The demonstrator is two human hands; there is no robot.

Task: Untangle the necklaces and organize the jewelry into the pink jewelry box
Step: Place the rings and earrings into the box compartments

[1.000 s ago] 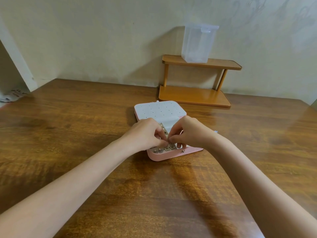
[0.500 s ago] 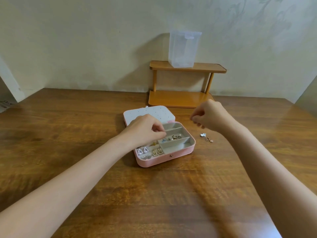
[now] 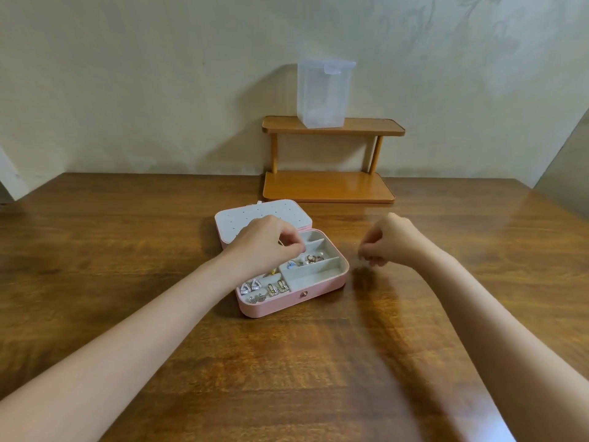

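Pink jewelry box (image 3: pixel 291 303) lying open near the middle of the counter (image 3: pixel 127 250), white dotted lid (image 3: pixel 255 215) folded flat behind it. Earrings (image 3: pixel 264 290) set in the front left section, rings (image 3: pixel 314 258) and small pieces in a middle compartment, nearest right compartment bare. Left hand (image 3: pixel 267 242) over the tray's back left part, fingers curled with fingertips drawn together; whether that grip has hold of anything, impossible to tell. Right hand (image 3: pixel 387 244) just to the right of the box, low over the wood, fingers bunched in a pinch around something tiny and dark, too small and blurred to name. Step in hand, by the look of it: picking up loose pieces beside the box for sorting. Next move likely calling for a fine fingertip pinch, a short carry leftward, a gentle release into a free compartment. Glossy brown wood grain throughout, faint reflections. Beyond, a two-tier wooden shelf (image 3: pixel 331 186) against a pale cream wall (image 3: pixel 143 90), with a clear plastic container (image 3: pixel 323 94) on its top tier.
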